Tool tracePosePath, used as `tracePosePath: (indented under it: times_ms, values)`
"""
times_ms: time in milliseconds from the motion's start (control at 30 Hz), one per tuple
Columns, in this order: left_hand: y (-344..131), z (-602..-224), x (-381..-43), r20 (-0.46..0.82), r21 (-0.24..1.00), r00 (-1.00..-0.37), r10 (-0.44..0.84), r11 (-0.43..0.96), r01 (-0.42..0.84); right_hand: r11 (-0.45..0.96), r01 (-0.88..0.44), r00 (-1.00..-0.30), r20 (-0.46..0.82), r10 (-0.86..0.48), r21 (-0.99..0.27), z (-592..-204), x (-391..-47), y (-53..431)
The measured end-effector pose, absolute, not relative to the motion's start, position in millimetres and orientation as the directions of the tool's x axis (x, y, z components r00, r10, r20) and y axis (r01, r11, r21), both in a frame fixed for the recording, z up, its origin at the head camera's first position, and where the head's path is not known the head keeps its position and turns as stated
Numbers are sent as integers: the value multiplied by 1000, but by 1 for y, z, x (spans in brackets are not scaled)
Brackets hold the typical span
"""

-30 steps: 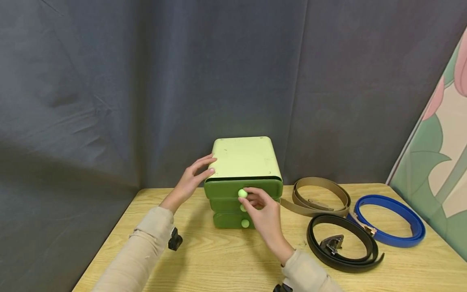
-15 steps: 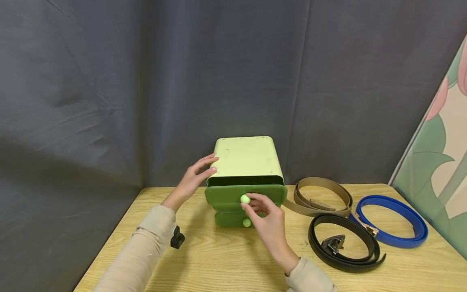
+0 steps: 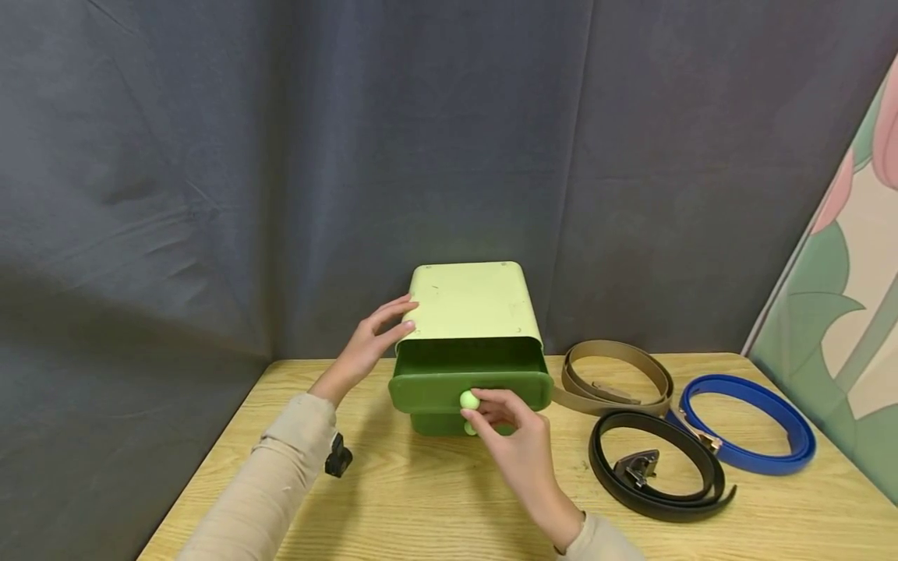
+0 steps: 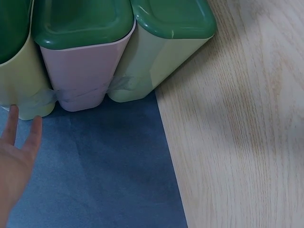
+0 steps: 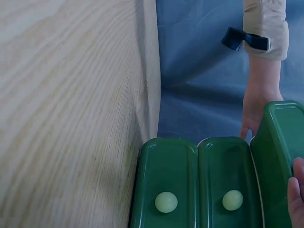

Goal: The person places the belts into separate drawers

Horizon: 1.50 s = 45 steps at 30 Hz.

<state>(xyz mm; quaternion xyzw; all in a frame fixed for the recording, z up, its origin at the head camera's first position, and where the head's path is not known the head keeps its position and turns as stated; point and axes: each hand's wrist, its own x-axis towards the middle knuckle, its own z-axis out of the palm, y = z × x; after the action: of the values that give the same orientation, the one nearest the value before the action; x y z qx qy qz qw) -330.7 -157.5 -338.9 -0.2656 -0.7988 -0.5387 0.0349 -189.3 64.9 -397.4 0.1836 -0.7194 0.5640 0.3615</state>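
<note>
A small drawer unit (image 3: 473, 300) with a pale yellow-green top stands near the curtain. Its green top drawer (image 3: 424, 393) is partly pulled out, showing a dark gap behind the front. My right hand (image 3: 519, 444) pinches that drawer's round pale-green knob (image 3: 469, 400) between thumb and fingers. With fingers extended, my left hand (image 3: 363, 349) rests against the unit's upper left edge. In the right wrist view, the top drawer (image 5: 270, 164) juts out past two lower drawers, each with a knob (image 5: 166, 202). A pink middle casing (image 4: 78, 78) shows in the left wrist view.
On the wooden table (image 3: 393, 506), right of the unit, lie a coiled tan belt (image 3: 662, 378), a blue belt (image 3: 772, 465) and a black belt (image 3: 602, 467). A grey curtain (image 3: 421, 156) hangs behind. A floral panel (image 3: 835, 312) stands at the right.
The top drawer has slid out toward me, from nearly closed to partly open, with my right hand drawing back on its knob. My left hand has stayed on the unit.
</note>
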Motion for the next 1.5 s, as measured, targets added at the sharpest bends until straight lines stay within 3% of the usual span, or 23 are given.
tracePosePath:
  times_ms: [633,867,1500]
  values:
    - [-156,-338,-332,331,850,-856,397,267,453,288,-716,-648,759,65,-636,-400,-164,74]
    - [-155,-338,-332,333,853,-856,396,260,453,269,-688,-689,723,49,-674,-400,-153,76]
    - [-157,-341,-334,340,849,-853,397,261,460,292,-668,-717,697,-6,-684,-412,-138,78]
